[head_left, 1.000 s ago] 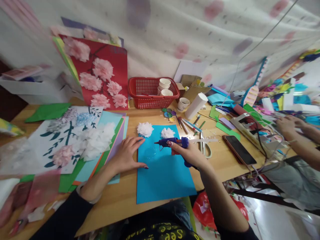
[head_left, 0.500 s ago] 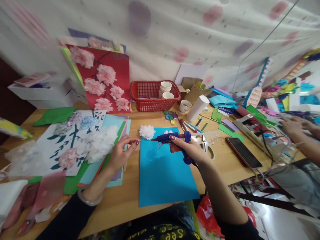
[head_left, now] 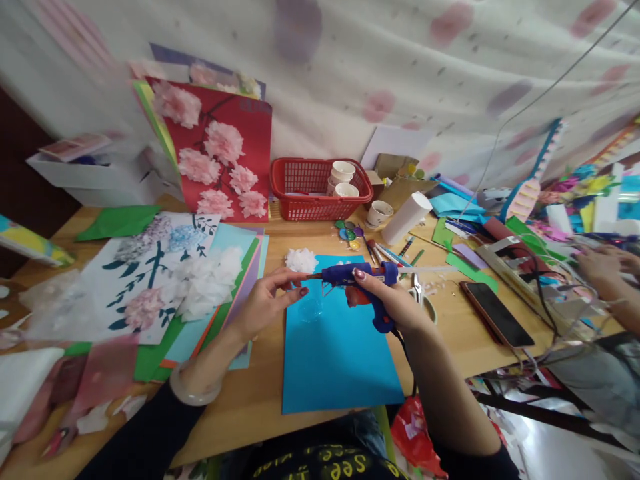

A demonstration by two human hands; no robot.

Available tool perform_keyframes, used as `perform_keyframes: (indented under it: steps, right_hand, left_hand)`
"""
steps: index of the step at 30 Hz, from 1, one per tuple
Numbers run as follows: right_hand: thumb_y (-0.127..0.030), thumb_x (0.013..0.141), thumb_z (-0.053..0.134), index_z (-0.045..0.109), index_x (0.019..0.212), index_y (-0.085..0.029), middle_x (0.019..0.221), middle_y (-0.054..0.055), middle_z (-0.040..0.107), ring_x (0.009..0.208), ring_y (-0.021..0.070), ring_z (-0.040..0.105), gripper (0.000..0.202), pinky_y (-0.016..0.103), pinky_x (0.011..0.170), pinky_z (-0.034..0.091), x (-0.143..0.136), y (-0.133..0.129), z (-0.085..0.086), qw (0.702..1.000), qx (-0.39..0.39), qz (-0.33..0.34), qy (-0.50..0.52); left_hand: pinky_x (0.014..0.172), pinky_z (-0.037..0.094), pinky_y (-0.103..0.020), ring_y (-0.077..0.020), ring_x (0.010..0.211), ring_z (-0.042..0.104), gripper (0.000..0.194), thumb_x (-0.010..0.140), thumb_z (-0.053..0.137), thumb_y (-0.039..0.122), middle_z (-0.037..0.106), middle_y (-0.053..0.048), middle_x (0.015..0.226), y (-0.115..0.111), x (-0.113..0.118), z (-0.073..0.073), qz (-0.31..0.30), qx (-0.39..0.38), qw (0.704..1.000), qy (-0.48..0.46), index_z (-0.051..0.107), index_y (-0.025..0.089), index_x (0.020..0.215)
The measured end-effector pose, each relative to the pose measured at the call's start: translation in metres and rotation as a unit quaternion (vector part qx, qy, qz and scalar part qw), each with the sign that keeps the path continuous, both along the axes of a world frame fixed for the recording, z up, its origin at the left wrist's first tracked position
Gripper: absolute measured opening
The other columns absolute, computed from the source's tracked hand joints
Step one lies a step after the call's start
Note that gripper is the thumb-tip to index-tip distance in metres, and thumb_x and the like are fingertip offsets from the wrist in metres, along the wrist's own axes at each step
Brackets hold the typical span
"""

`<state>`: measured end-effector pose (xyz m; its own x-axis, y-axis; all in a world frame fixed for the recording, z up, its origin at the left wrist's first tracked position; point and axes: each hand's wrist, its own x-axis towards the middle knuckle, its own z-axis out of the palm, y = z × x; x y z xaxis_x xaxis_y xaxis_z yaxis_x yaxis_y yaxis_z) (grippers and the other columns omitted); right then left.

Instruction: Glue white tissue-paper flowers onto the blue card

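My right hand (head_left: 390, 297) grips a blue glue gun (head_left: 339, 273) level over the sheet, its nozzle facing left and a clear glue stick out of the back. My left hand (head_left: 263, 303) has its fingers apart; the index fingertip is right at the nozzle, and whether it touches is unclear. Nothing can be made out in that hand. Below lies a bright blue sheet (head_left: 340, 367) with a clear, shiny round patch (head_left: 311, 309) on it. A white ruffled paper flower (head_left: 300, 259) sits at its upper left edge. More white pieces behind the gun are partly hidden.
Coloured sheets and white tissue flowers (head_left: 207, 283) lie left. A red basket (head_left: 320, 215) with paper cups stands behind, near a white roll (head_left: 406, 219). Scissors (head_left: 418, 287), a phone (head_left: 497, 312) and a power strip (head_left: 505, 273) lie right; another person's hands (head_left: 603, 267) are beyond.
The left thumb and index finger have parted from a pinch, and the index finger has come up to the nozzle. The whole view has shifted slightly. The glue gun stays in my right hand.
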<state>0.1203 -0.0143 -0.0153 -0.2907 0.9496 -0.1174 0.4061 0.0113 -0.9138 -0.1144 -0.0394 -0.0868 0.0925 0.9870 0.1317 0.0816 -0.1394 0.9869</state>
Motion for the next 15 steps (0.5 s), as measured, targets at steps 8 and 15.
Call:
perform_keyframes:
  steps: [8,15]
  right_hand:
    - [-0.064,0.078,0.064,0.067,0.063,-0.02,0.064,0.005,0.069,0.066,0.0192,0.064,0.047,0.029,0.063,0.051,-0.002,0.002,0.005,1.0,0.006,-0.01,-0.019]
    - [-0.074,0.07,0.063,0.065,0.055,-0.022,0.056,0.006,0.065,0.052,0.0181,0.057,0.055,0.032,0.05,0.045,0.043,-0.011,-0.003,0.994,-0.096,0.05,0.009]
  left_hand:
    - [0.073,0.05,-0.034,-0.0179,0.078,0.06,0.017,0.083,0.071,0.037,0.063,-0.003,0.079,-0.01,0.014,0.018,0.033,0.043,0.998,0.003,0.078,0.022,0.081]
    - [0.075,0.051,-0.033,-0.017,0.078,0.061,0.015,0.08,0.073,0.036,0.066,-0.002,0.078,-0.001,0.0,0.008,0.198,0.093,0.973,0.07,0.076,0.022,0.078]
